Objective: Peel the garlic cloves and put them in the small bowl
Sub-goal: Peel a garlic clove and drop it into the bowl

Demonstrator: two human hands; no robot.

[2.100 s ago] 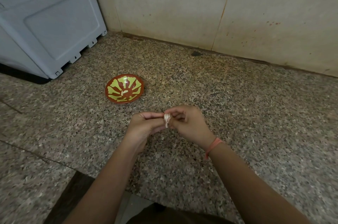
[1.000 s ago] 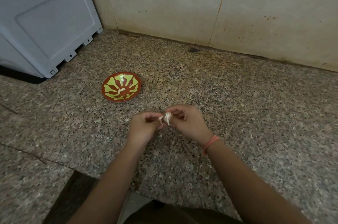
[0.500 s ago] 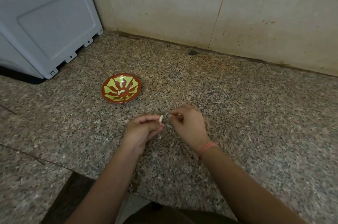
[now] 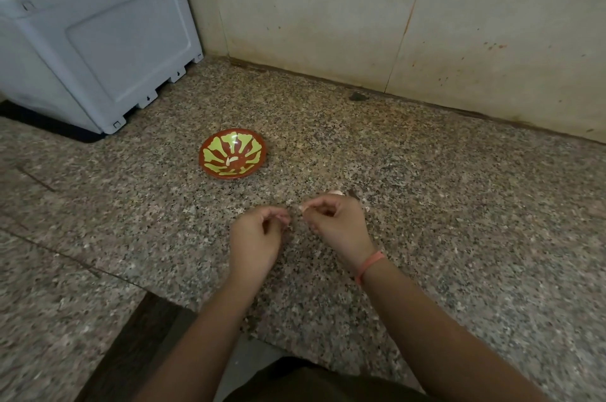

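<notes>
Speckled granite counter [image 4: 442,221] meets a beige tiled wall [image 4: 311,8] beside a grey appliance [image 4: 98,40].

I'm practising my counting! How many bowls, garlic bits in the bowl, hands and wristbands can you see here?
bowl: 1
garlic piece lying in the bowl: 1
hands: 2, the left hand and the right hand
wristband, orange, on the right wrist: 1
Total: 5

- A single head-worn view looks forward and steeply down onto the bench [image 4: 426,204].
- It is close in: the left hand [image 4: 259,234] and right hand [image 4: 337,221] sit near mid-frame.
- It faces the wall [image 4: 311,8] behind the bench, and the wide angle bows the edges.
</notes>
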